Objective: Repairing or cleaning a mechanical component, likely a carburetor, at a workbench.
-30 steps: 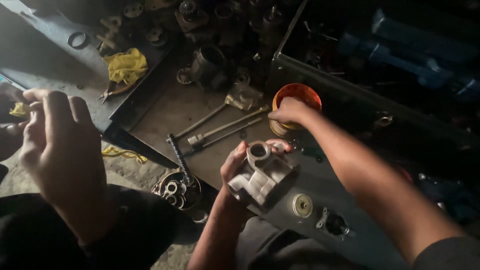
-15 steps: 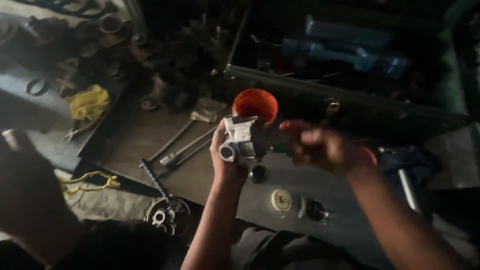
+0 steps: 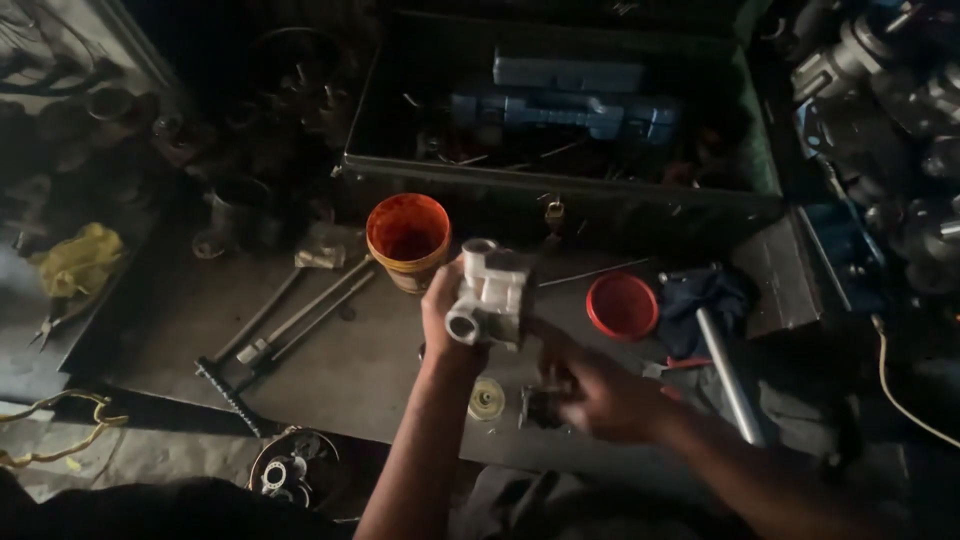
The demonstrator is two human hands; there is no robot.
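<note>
Gripping a pale cast-metal housing (image 3: pixel 490 295), left hand (image 3: pixel 447 310) wraps fingers around its left side, holding it up over the dark metal sheet (image 3: pixel 330 360). Right hand (image 3: pixel 600 395) sits just right and nearer, blurred, grip state unclear. Orange bucket (image 3: pixel 408 238) just far-left of housing; red lid (image 3: pixel 622 305) right; small round disc (image 3: pixel 487 398) below.

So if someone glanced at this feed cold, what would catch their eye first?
The pale metal casting, held up mid-frame in the left hand, stands out against the dark bench. Just behind it sits an orange bucket, with a red lid to its right. The right hand reaches low beneath the casting.
</note>
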